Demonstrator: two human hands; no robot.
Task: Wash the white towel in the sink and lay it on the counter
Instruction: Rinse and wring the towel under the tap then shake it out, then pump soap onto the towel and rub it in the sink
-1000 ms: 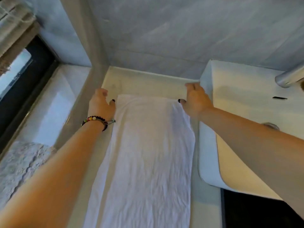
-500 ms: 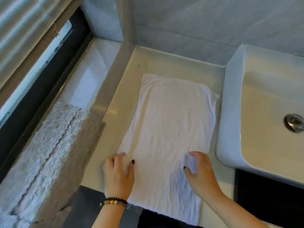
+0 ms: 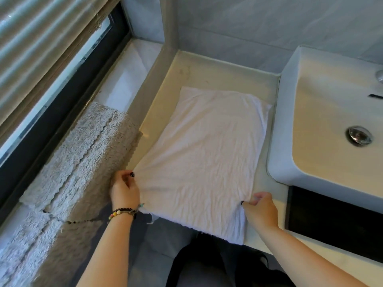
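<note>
Nearest me, the person's left hand pinches the near left edge of the white towel, fingers curled on the cloth beside a beaded bracelet. The right hand pinches the near right edge the same way. Between them the towel lies spread on the pale counter, wrinkled, its near hem hanging just over the front edge. To the left a shaggy grey mat drapes the window ledge. To the right sits the white sink, dry-looking, just beside the towel. This looks like the last step, the laying out. Next, I'd judge, a gentle outward pull to flatten the creases, then letting go.
</note>
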